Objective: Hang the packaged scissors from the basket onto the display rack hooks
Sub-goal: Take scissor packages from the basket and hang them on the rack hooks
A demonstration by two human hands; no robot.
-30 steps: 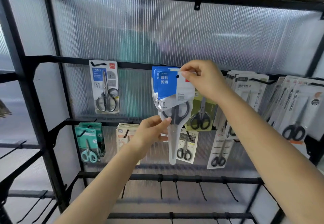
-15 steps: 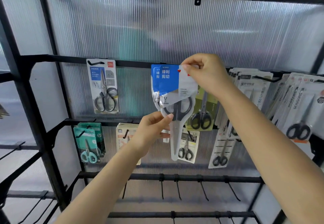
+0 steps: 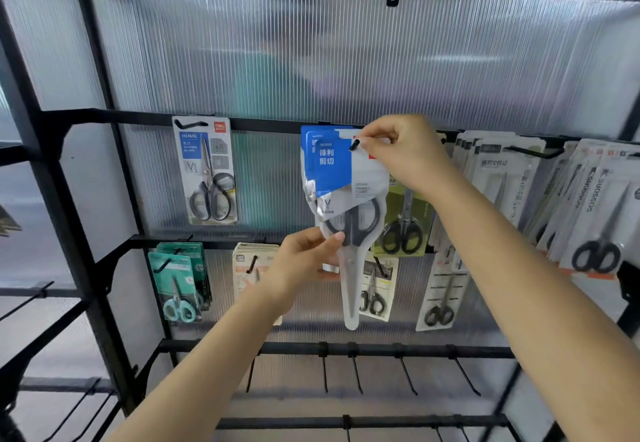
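A blue-and-white pack of black-handled scissors (image 3: 349,199) hangs in front of the black display rack (image 3: 263,124), against its top rail. My right hand (image 3: 401,154) pinches the pack's top edge, where the black tip of a hook (image 3: 354,145) pokes through the hang hole. My left hand (image 3: 304,261) holds the pack's lower left side near the scissor handles. Another blue pack sits right behind it on the same hook. The basket is out of view.
Other scissor packs hang around: a HOME pack (image 3: 207,171) at the left, teal packs (image 3: 180,280) lower left, a green pack (image 3: 403,223) behind my right wrist, several white packs (image 3: 585,199) at the right. Bare hooks (image 3: 356,372) line the lower rail.
My right hand has brought the pack's top to the hook, and the hook's tip now shows through the hang hole. My left hand stays on the pack's lower side.
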